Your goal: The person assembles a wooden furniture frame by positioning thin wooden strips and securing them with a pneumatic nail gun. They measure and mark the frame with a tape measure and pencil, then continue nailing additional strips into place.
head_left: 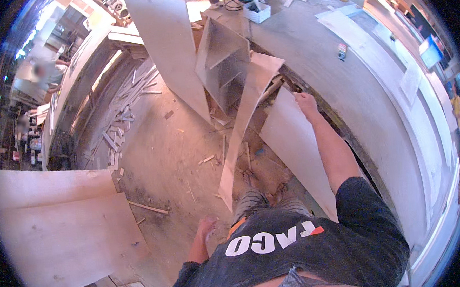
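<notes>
My right hand (307, 101) is stretched out and grips the top edge of a pale plywood panel (295, 145) that stands on the floor, leaning by the workbench. A second, narrower plywood strip (242, 124) leans just left of it. My left hand (207, 227) hangs low beside my hip, holding nothing, its fingers loosely apart. My feet stand on the dusty floor between the panels.
A long grey workbench (341, 75) runs along the right, with a white box of tools (257, 11) and a small object (342, 51) on it. A large plywood sheet (170, 48) and an open box frame (223, 60) stand ahead. Flat boards (57, 230) lie at left; offcuts (122, 118) litter the floor.
</notes>
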